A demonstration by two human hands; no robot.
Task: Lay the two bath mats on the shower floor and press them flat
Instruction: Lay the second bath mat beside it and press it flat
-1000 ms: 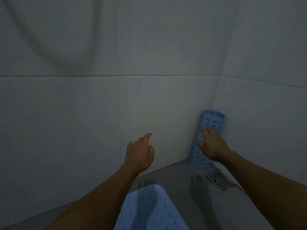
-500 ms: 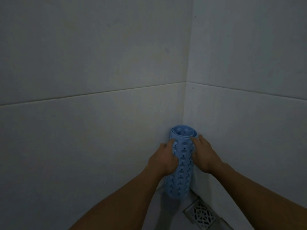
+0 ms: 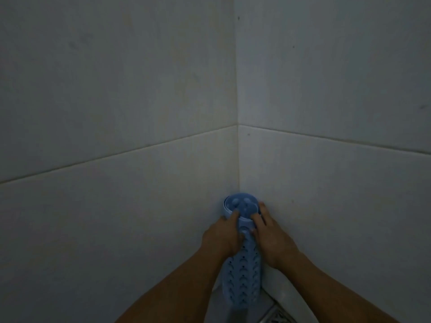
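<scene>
Fingers of our left hand and right hand wrap the rolled blue bath mat, upright in the tiled corner beside the floor drain.

The bottom edge is cutting off the floor drain and both forearms, while the left hand and right hand are covering the sides of the rolled bath mat, its inner layers lying too dim to tell.
</scene>
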